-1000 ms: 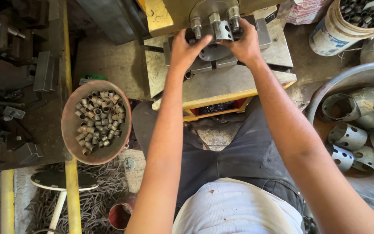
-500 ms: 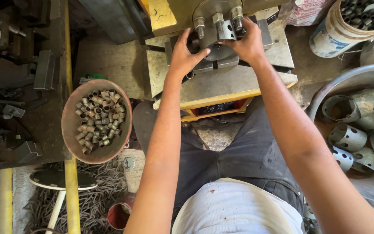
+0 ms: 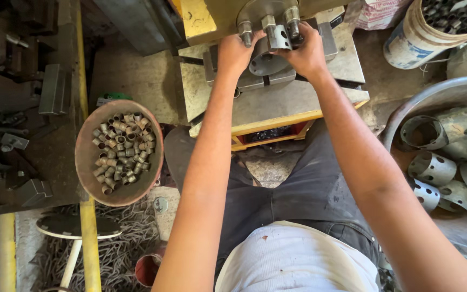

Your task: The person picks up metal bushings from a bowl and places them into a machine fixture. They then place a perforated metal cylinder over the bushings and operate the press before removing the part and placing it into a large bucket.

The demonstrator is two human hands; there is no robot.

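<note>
Both my hands on the ring in the press.
My left hand [image 3: 237, 52] and right hand [image 3: 307, 51] clamp a grey metal ring [image 3: 264, 62] lying flat, its opening facing up, under the press bolts [image 3: 268, 25].

Three punch posts [image 3: 268, 24] crowd above both hands [image 3: 233, 51], bare press table [image 3: 298, 97] open toward the body

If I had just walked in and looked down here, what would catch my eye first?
First, the left hand and right hand, both pressed around a round metal piece on the yellow press at top centre. Next, the rusty bowl of small metal sleeves at left, and the big basin of holed metal rings at right.
</note>
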